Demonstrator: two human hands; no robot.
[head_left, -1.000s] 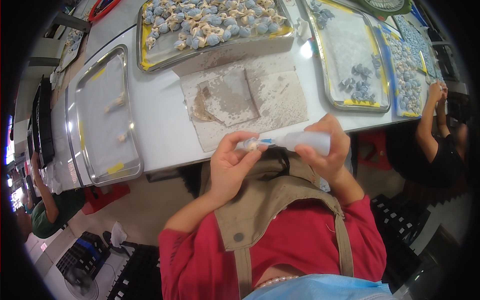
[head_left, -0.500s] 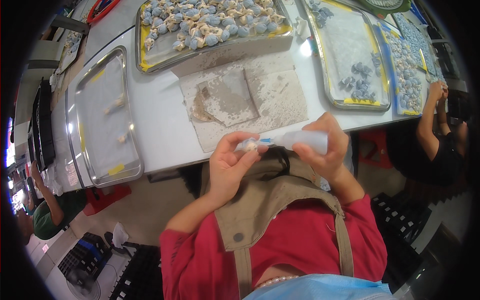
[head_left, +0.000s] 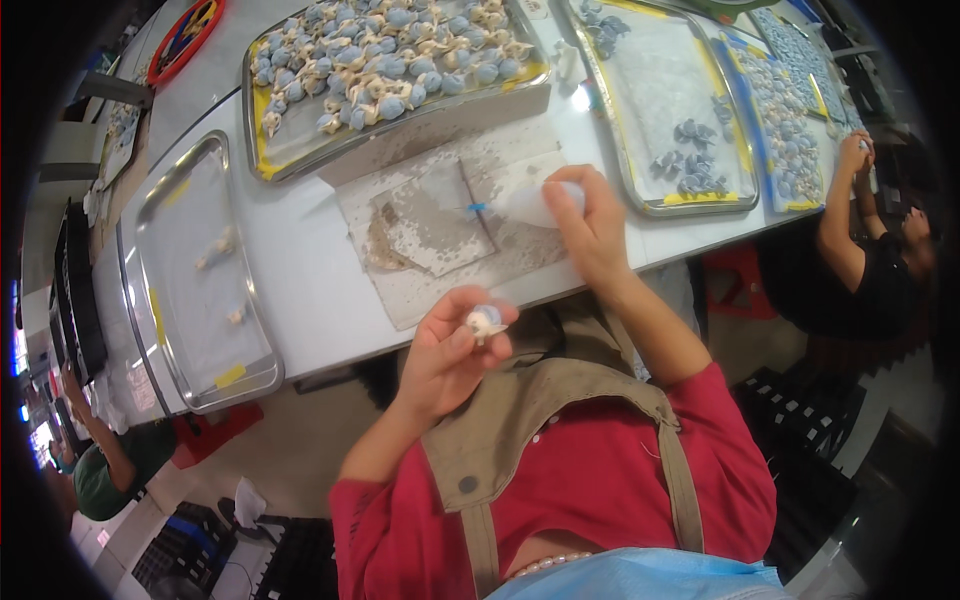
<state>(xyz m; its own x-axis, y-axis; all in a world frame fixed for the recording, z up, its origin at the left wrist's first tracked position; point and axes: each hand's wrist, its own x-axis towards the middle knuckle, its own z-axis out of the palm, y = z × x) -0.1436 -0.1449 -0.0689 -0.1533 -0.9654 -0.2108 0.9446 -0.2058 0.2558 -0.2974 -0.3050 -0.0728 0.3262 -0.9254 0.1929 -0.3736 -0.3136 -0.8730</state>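
Near the table's front edge my left hand [head_left: 440, 350] pinches a small cream and pale blue figurine [head_left: 485, 321] between thumb and fingers. Its fine details are too small to make out. My right hand [head_left: 596, 228] is closed round a translucent white squeeze bottle [head_left: 528, 206], tilted on its side above the stained cardboard [head_left: 545, 240]. A thin blue nozzle [head_left: 476, 207] points left from the bottle, apart from the figurine. Beyond the cardboard, a metal tray [head_left: 262, 165] bears many similar cream and blue figurines [head_left: 390, 60].
A metal tray [head_left: 205, 340] with a few cream pieces lies at the left. On the right, another tray [head_left: 655, 110] carries grey-blue pieces [head_left: 695, 172], beside a blue-edged tray [head_left: 800, 204]. Co-workers' arms [head_left: 838, 225] show at right and left. A red basket [head_left: 215, 12] stands far left.
My right hand has moved the bottle up and away, its nozzle leaving the figurine. My left hand has come slightly down and left, turning the figurine. The view has shifted a little.
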